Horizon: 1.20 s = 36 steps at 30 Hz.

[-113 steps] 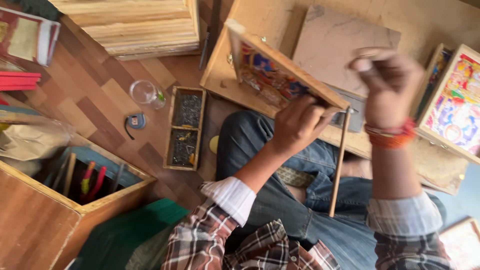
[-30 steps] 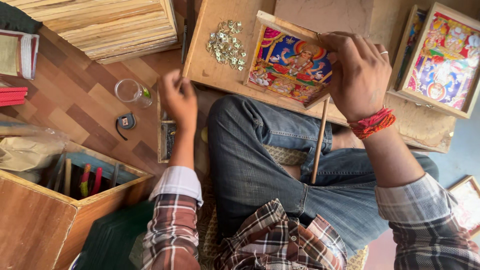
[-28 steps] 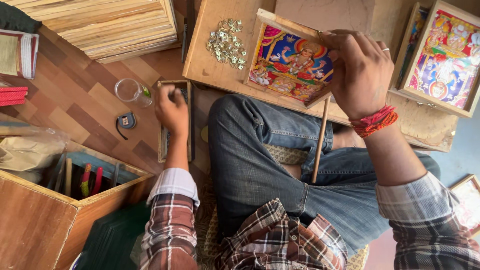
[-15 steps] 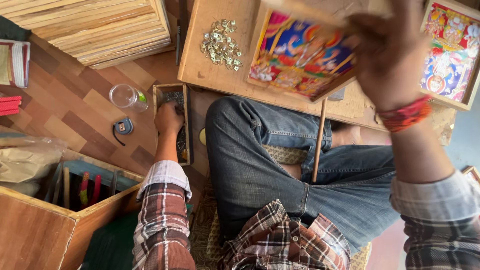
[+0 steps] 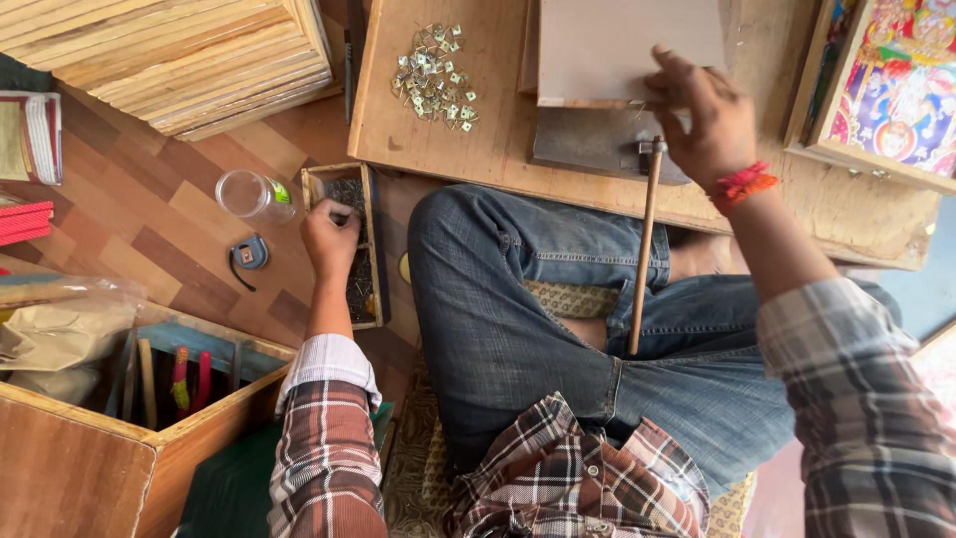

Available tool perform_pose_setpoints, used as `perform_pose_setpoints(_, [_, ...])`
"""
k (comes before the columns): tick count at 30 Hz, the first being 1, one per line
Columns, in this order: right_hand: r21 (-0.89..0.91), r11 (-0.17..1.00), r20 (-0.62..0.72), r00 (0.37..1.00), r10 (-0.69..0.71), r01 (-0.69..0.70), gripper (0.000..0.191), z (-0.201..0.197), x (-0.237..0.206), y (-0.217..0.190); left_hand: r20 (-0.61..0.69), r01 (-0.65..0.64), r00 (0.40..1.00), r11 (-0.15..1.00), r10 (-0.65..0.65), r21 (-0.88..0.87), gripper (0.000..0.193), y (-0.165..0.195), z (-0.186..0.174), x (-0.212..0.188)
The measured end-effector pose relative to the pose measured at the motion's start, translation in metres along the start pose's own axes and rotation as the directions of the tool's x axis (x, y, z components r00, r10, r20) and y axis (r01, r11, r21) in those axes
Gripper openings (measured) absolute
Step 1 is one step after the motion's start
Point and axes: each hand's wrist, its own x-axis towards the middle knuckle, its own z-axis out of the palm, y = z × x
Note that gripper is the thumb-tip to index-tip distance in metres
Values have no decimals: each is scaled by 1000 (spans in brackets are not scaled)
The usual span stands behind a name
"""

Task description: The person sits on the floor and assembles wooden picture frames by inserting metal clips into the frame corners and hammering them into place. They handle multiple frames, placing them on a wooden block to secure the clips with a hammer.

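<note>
Flipped face-down since a moment ago, the stiff, light wooden picture frame [image 5: 629,52] rests on the worktop [image 5: 498,149], right hand [image 5: 702,120] gripping its lower edge, left hand [image 5: 332,237] pinching small nails in the narrow wooden tray [image 5: 370,249].

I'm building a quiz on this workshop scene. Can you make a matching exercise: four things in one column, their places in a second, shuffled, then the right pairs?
Things:
1. left hand
2. right hand
3. pile of small metal pieces
4. clear plastic jar

Places:
A. on the wooden floor, left of the nail tray
B. in the narrow wooden nail tray
C. loose on the low wooden board, far left part
D. on the lower edge of the face-down frame, above the hammer

Pairs: 1-B, 2-D, 3-C, 4-A
</note>
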Motion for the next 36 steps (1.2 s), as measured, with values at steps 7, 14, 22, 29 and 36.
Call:
perform_pose_setpoints(7, [67,951,-38,952,305,-302,42,23,-50,19,-13,15,1000,1000,-15,-13,17,-2,8,0])
perform_pose_setpoints(14, [525,553,35,665,746,-647,73,46,-171,-49,-99,-218,966,960,238,179,13,18,11,4])
perform_pose_setpoints(22, [755,58,296,417,859,-654,48,53,-223,-74,-84,-65,994,997,69,50,8,58,28,35])
perform_pose_setpoints(29, [756,271,61,477,877,-596,46,39,-213,-84,159,-63,987,838,-28,541,15,19,-4,19])
perform_pose_setpoints(36, [645,339,77,500,863,-685,41,25,-191,-80,112,-110,989,979,91,173,10,70,7,26])
